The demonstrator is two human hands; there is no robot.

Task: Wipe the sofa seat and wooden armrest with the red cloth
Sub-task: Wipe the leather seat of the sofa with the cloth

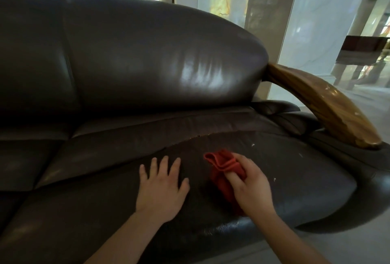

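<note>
A dark brown leather sofa fills the view, and its worn seat cushion (299,171) lies in front of me. My right hand (251,187) grips a bunched red cloth (221,168) and presses it onto the middle of the seat. Flat on the cushion just left of the cloth rests my left hand (162,185), fingers spread and holding nothing. The curved wooden armrest (329,103) rises at the sofa's right end, apart from both hands, with pale scuffs on its surface. Small white specks dot the seat right of the cloth.
The padded backrest (158,57) stands behind the seat. A second seat cushion (27,158) adjoins on the left. Beyond the armrest are a glossy pale floor (358,240), a glass wall and a dark wooden table (363,53) at the far right.
</note>
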